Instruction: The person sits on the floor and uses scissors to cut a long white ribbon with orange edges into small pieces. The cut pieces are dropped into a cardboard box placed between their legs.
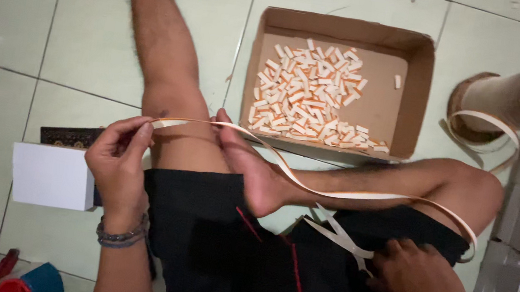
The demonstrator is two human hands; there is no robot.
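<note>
At nine o'clock a white box (52, 175) sat on the tiled floor (7, 32). The left hand (119, 161) had its grip pinched shut on the end of a white-and-orange strip (360, 195), which ran over the legs toward three o'clock. At twelve o'clock, a cardboard tray (413, 99) already held a heap of cut pieces (307, 92). The right hand (416, 280), at five o'clock, closed around scissors (344, 241). At two o'clock the spool (514, 99) seemed nearly bare, so most cutting looked done.

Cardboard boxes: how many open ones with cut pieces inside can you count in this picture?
1. The open cardboard box sits on the floor beyond the person's legs, holding a pile of orange-and-white cut pieces. Others may lie outside the view.
</note>
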